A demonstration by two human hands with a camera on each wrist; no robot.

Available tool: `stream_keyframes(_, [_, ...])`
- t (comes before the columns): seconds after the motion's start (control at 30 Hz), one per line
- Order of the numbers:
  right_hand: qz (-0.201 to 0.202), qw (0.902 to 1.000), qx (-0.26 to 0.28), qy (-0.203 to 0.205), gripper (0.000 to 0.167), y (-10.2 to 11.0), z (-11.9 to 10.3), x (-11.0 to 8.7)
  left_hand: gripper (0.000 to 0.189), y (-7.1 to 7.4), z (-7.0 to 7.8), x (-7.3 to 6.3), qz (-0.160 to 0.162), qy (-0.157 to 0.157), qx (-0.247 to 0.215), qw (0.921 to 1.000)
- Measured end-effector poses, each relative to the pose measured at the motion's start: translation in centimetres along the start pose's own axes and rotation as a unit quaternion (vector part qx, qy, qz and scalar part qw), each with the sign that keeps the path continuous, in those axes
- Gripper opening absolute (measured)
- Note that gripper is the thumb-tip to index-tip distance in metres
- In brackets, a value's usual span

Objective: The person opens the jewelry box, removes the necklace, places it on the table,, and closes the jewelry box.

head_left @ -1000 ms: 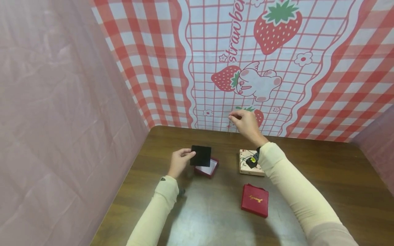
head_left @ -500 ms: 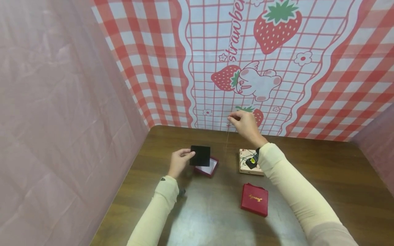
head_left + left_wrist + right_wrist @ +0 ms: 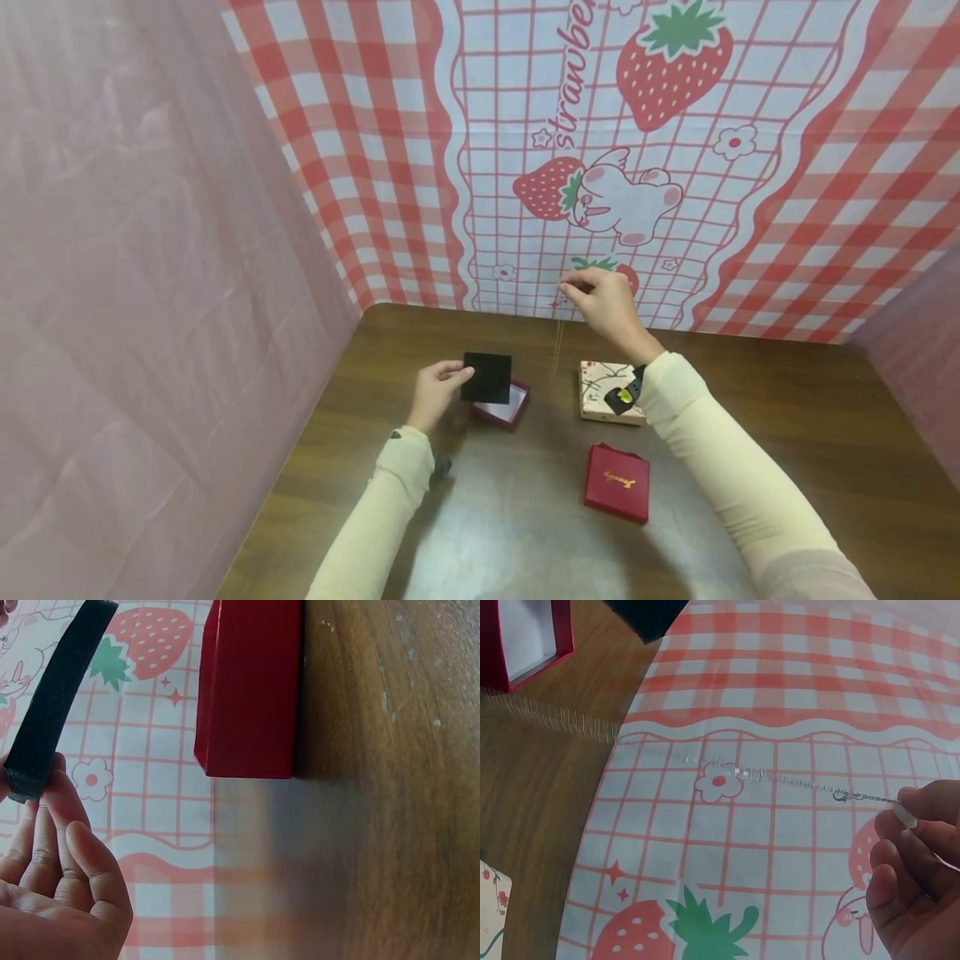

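My left hand (image 3: 433, 393) pinches a thin black square foam pad (image 3: 487, 377) by its left edge. The pad hangs over the near part of a small red box base (image 3: 519, 405) with a white inside, hiding some of it. Up and to the right, my right hand (image 3: 606, 304) pinches one end of a fine chain necklace (image 3: 784, 778) between thumb and fingertip. In the right wrist view a small clasp (image 3: 843, 796) shows close to the fingers. The chain hangs down in the air above the table, blurred along its length.
A red lid (image 3: 617, 485) with gold lettering lies on the wooden table (image 3: 517, 517), nearer to me. Behind it is a cream patterned box (image 3: 597, 404), partly behind my right wrist. A checked strawberry cloth (image 3: 517, 108) hangs at the back.
The chain, barely visible at first, now shows as two thin hanging lines. My right hand has shifted very slightly right; the left hand and pad have hardly moved.
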State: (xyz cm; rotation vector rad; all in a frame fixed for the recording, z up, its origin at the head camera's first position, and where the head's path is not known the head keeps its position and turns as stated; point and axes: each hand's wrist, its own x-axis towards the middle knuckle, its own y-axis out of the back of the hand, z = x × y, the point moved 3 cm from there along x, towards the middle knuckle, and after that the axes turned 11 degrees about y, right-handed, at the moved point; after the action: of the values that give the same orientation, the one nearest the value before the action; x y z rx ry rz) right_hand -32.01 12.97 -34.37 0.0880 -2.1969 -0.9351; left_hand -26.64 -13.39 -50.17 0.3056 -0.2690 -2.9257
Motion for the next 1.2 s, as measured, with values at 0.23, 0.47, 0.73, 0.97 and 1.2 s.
stream_keyframes(0.23, [-0.007,0.9995,0.004,-0.032,0.018,-0.5,0.8,0.5,0.032,-0.1,-0.5,0.0,-0.006,0.012,-0.011,0.9999])
stream_keyframes(0.47, [0.001,0.9980,-0.001,-0.064,0.022,-2.0,2.5,0.6,0.032,0.0,-0.6,0.0,-0.001,0.011,-0.013,0.9999])
stream_keyframes(0.73, [-0.109,0.9845,-0.040,-0.131,0.019,-6.8,4.9,-4.3,0.034,-0.3,-1.0,0.0,-0.010,0.011,-0.007,0.9999])
stream_keyframes(0.97, [-0.152,0.9759,-0.039,-0.152,0.014,-8.6,4.4,-7.7,0.034,-0.6,-0.8,-0.2,-0.011,0.024,-0.015,0.9995])
stream_keyframes(1.2, [-0.170,0.9751,-0.049,-0.134,0.010,-9.4,3.9,-9.6,0.034,-1.0,-0.9,-0.3,-0.020,0.032,-0.019,0.9991])
